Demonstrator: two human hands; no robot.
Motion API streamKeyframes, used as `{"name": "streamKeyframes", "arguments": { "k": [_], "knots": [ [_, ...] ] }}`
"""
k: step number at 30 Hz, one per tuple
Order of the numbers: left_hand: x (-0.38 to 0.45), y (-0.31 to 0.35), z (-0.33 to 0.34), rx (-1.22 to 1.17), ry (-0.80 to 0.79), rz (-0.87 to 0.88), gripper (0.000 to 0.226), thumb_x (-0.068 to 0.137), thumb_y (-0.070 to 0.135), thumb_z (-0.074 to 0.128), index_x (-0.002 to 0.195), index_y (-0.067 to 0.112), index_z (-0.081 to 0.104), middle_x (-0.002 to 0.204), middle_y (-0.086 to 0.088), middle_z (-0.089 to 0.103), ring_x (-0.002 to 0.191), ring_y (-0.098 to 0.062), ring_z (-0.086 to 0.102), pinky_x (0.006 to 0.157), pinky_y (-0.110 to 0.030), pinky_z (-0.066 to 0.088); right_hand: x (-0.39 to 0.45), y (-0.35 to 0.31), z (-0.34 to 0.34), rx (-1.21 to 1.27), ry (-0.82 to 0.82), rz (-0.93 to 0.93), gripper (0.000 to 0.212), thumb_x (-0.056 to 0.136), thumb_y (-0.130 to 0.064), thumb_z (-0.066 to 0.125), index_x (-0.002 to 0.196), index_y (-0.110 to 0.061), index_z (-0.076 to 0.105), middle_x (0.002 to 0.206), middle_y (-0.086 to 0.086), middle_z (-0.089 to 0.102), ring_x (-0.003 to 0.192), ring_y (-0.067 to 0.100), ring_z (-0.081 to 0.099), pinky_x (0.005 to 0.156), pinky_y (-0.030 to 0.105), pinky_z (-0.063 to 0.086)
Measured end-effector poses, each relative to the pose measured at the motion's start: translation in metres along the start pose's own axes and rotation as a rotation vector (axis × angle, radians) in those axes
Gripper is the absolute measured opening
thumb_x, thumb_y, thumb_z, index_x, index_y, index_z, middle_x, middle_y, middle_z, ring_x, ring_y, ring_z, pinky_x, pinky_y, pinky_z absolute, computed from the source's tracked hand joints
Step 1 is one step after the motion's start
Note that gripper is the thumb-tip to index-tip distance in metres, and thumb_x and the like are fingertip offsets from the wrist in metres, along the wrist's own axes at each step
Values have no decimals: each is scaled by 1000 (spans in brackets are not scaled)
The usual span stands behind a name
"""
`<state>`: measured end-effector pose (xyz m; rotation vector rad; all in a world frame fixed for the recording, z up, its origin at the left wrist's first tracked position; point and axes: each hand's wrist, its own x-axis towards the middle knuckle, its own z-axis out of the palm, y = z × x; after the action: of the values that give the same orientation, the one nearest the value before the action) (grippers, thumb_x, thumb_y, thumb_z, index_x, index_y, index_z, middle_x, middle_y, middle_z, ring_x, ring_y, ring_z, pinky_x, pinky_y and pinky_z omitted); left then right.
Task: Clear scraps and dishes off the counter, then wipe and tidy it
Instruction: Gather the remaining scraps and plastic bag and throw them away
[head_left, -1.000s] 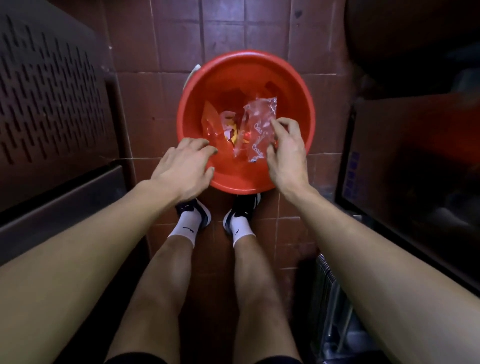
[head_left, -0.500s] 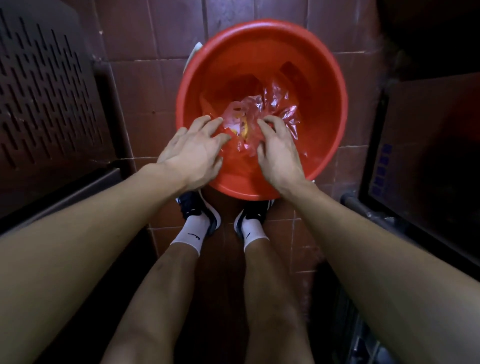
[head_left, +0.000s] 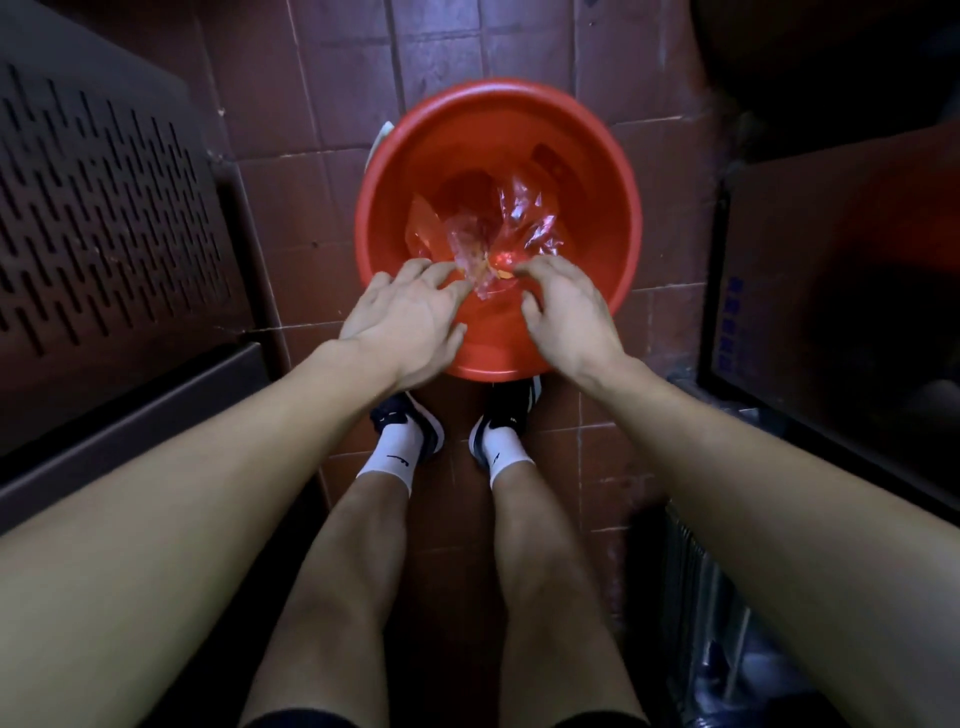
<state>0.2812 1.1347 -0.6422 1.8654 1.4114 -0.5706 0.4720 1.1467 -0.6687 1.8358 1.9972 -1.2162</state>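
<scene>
Now the clear plastic wrapper (head_left: 519, 228) lies inside the red bucket (head_left: 618, 171) at 12 o'clock, dropped from the right hand (head_left: 569, 317); left hand (head_left: 410, 322) too hovers open-fingered, scraps binned

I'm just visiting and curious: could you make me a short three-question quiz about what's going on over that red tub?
1. True or false: the red tub stands on a tiled floor.
2. What lies inside the tub? A) stacked plates B) crumpled clear plastic wrappers C) a folded towel
3. Fill in: the left hand and the right hand are both over the tub's ____ edge, the one closest to the person's shoes.

Key: 1 true; 2 B; 3 near. Whether either hand is pinching a wrapper cannot be told; the fingertips sit right at the plastic.
</scene>
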Motion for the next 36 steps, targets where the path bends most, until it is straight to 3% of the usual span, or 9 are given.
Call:
{"name": "streamKeyframes", "arguments": {
  "k": [5, 13, 19, 23, 29, 36],
  "knots": [
    [-30, 25, -33, -1, 51, -56, 57, 99, 48, 45, 150, 24, 36, 155, -2, 37, 143, -27, 30, 106, -50, 35, -25, -22, -43, -60, 8, -19, 37, 97, -20, 53, 134, -15, 58, 137, 6, 59, 127, 30, 52, 106, 44, 42],
    [-121, 71, -102, -19, 130, -154, 54, 98, 50, 45, 144, 22, 44, 149, -2, 45, 138, -27, 38, 102, -51, 39, -93, -80, -128, -225, -149, -76, 44, 97, -35, 55, 138, -20, 53, 139, 5, 58, 128, 30, 53, 103, 47, 45],
    [-200, 99, -151, -30, 232, -238, 53, 97, 48, 48, 143, 22, 45, 148, -2, 47, 137, -26, 39, 101, -50, 39, -156, -136, -184, -173, -57, -168, 37, 93, -32, 57, 128, -22, 60, 131, 3, 62, 121, 29, 58, 96, 44, 49],
    [-254, 98, -175, -106, 306, -353, 53, 97, 47, 48, 144, 22, 44, 146, -2, 48, 135, -27, 41, 101, -50, 40, -191, -167, -205, -104, -24, -250, 47, 91, -30, 63, 136, -18, 57, 137, 4, 59, 125, 26, 56, 100, 44, 49],
    [-328, 97, -188, -213, 393, -514, 56, 100, 46, 45, 150, 22, 37, 155, -2, 40, 142, -25, 34, 108, -50, 37, -229, -208, -229, -141, 0, -407, 45, 91, -30, 64, 134, -19, 59, 134, 1, 62, 121, 24, 58, 97, 44, 51],
    [-412, 100, -166, -296, 478, -641, 57, 101, 43, 43, 153, 21, 32, 157, -1, 36, 144, -24, 31, 112, -48, 34, -270, -265, -234, -251, 11, -598, 52, 91, -26, 63, 141, -18, 52, 145, 6, 55, 133, 27, 50, 105, 43, 44]
  ]
}}
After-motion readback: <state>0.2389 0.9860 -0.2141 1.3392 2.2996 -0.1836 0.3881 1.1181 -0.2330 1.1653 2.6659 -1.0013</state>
